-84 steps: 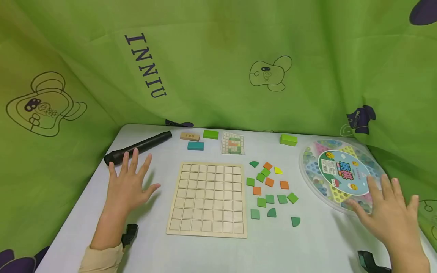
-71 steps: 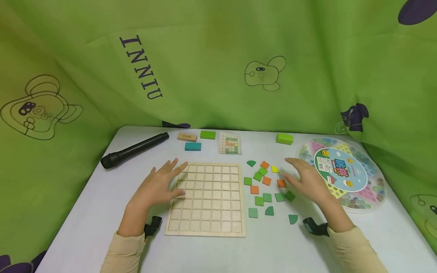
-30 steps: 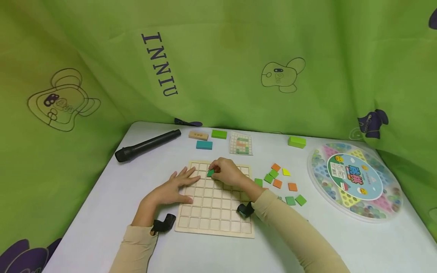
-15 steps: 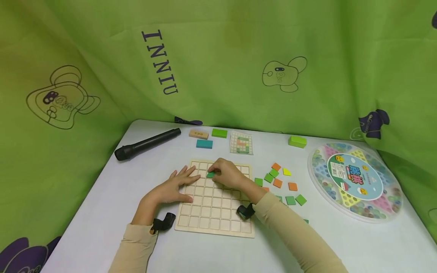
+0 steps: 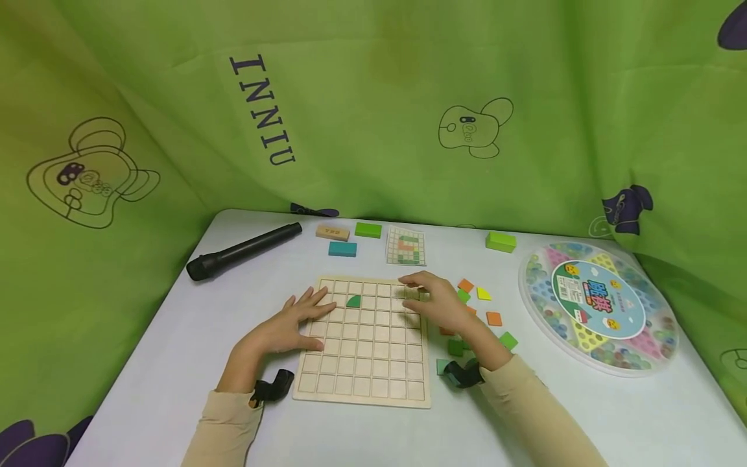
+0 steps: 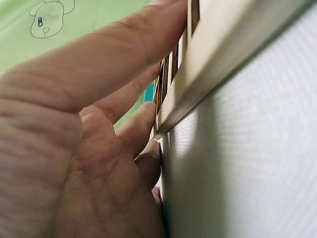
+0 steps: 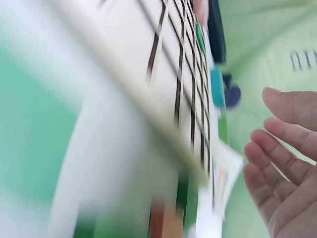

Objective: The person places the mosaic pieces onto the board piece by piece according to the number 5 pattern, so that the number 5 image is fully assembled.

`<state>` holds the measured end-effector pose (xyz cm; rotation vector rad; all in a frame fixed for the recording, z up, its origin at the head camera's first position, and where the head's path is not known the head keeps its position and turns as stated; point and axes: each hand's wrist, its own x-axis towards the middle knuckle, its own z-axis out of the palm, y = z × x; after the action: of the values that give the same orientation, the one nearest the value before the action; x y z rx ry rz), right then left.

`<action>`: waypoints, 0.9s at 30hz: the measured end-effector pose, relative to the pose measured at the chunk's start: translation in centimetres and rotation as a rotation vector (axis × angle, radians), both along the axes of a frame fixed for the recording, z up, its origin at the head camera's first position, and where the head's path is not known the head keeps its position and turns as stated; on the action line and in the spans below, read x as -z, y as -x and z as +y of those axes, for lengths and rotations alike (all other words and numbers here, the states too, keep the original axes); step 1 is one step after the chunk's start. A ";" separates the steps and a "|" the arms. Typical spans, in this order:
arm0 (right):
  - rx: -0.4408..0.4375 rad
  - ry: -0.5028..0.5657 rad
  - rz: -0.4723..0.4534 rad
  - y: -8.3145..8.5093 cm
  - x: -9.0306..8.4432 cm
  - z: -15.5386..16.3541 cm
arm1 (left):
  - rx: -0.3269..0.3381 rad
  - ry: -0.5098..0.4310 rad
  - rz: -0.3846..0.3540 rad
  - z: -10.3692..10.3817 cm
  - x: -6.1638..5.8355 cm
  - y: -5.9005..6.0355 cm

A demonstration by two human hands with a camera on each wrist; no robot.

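Observation:
My left hand [image 5: 286,329] rests at the left edge of the wooden grid board [image 5: 367,392], fingers spread and touching its frame. In the left wrist view the thumb and fingers lie along the board's rim [image 6: 193,74]. A green quarter-round tile [image 5: 353,301] lies in a cell of the second row. My right hand [image 5: 440,303] hovers over the board's upper right edge, thumb and fingers apart with nothing between them. Loose orange, green and yellow tiles lie right of the board, among them an orange square tile [image 5: 494,318] and a yellow quarter-round tile [image 5: 484,294]; the right arm hides some.
Behind the board lie a printed pattern card [image 5: 406,246], a teal block [image 5: 342,249], a wooden block [image 5: 332,233] and a green block [image 5: 368,230]. A black microphone [image 5: 245,251] is at the left. A round marble-game box [image 5: 601,305] stands right, another green block [image 5: 500,241] near it.
The right hand brought the green quarter-round tile to the board, let go of it in a cell, and moved off to the right. The left hand came to the board's left edge and stays there.

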<state>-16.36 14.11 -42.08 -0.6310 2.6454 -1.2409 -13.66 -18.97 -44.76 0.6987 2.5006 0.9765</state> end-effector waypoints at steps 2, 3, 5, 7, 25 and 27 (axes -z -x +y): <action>0.030 0.002 0.024 -0.4 0.0 1.9 | -0.001 -0.005 0.001 -0.1 -0.1 0.0; 0.044 -0.004 0.033 -0.7 0.0 2.9 | -0.001 -0.007 0.002 -0.1 -0.2 0.0; 0.078 -0.022 0.046 -1.2 0.2 4.7 | -0.001 -0.006 0.002 -0.1 -0.2 0.0; 0.111 -0.045 0.046 -1.8 0.4 6.4 | -0.001 -0.004 0.000 -0.2 -0.2 0.0; 0.197 -0.336 0.111 -2.8 2.0 10.2 | -0.005 -0.013 -0.010 -0.2 0.1 0.2; 0.200 -0.332 0.101 -3.0 1.6 9.9 | 0.000 -0.014 -0.009 -0.2 0.2 0.2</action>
<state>-13.33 24.01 -43.67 -0.3928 2.9633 -0.7964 -13.82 -19.15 -44.92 0.6972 2.4881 0.9962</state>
